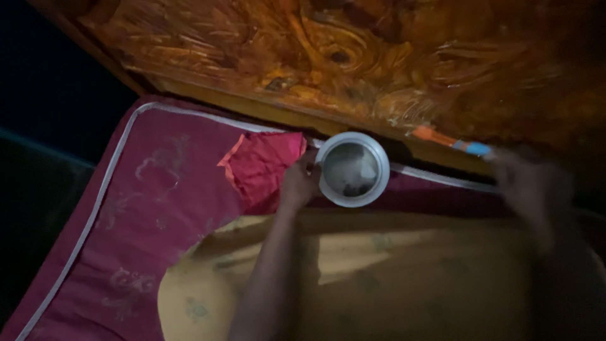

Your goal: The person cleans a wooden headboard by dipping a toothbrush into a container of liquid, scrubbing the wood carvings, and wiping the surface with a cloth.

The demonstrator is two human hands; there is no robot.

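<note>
Left hand grips bowl (seemingly).

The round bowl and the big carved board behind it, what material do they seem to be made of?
The round bowl looks like metal, probably steel: its rim is pale grey with a dull shine. The left hand holds its edge. The carved board looks like varnished wood: orange-brown, glossy, with a deep relief pattern.

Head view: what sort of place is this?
Probably a bedroom: a maroon mattress with white piping, a carved wooden headboard and a yellow sheet. The left hand holds a round metal bowl.
</note>
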